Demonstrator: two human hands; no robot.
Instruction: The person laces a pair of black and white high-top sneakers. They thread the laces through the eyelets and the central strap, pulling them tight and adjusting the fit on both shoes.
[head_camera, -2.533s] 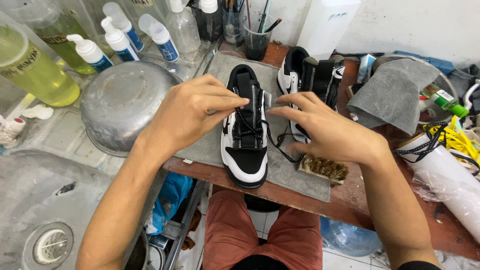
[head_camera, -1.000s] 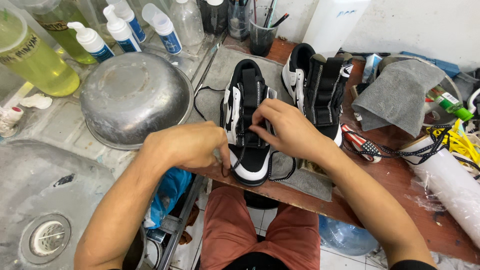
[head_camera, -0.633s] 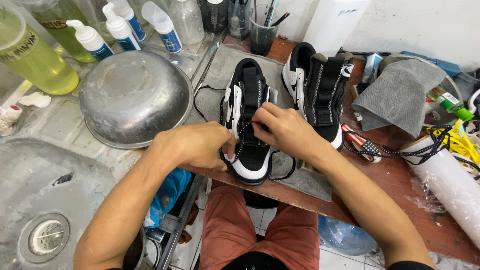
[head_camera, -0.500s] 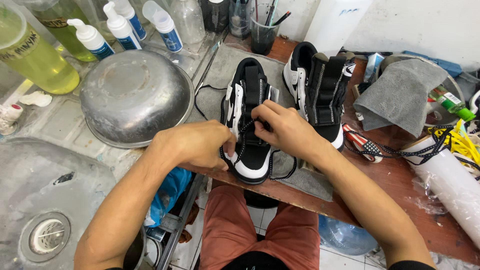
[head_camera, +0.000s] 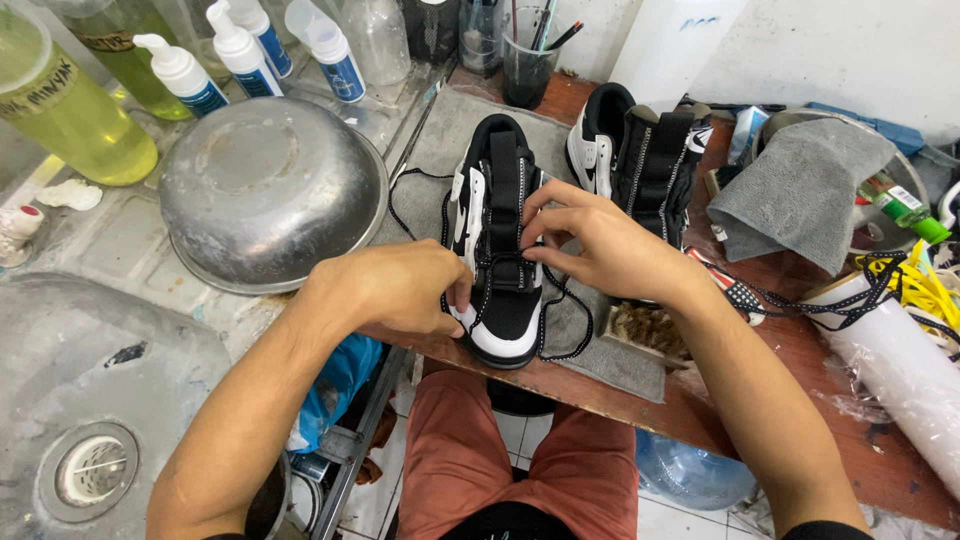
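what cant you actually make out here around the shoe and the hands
- Head view: the left side of the near shoe is covered by the left hand.
- Which eyelet the lace goes through: hidden under the right hand fingers.
- Second shoe: toe hidden behind the right hand.
- Brush: partly behind the right wrist.
- Yellow-green bottle: cut off by the left edge.

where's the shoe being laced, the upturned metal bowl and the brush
shoe being laced (head_camera: 497, 318): head view, on its black toe.
upturned metal bowl (head_camera: 262, 185): head view, on its domed underside.
brush (head_camera: 652, 330): head view, on the brown bristles right of the shoe.
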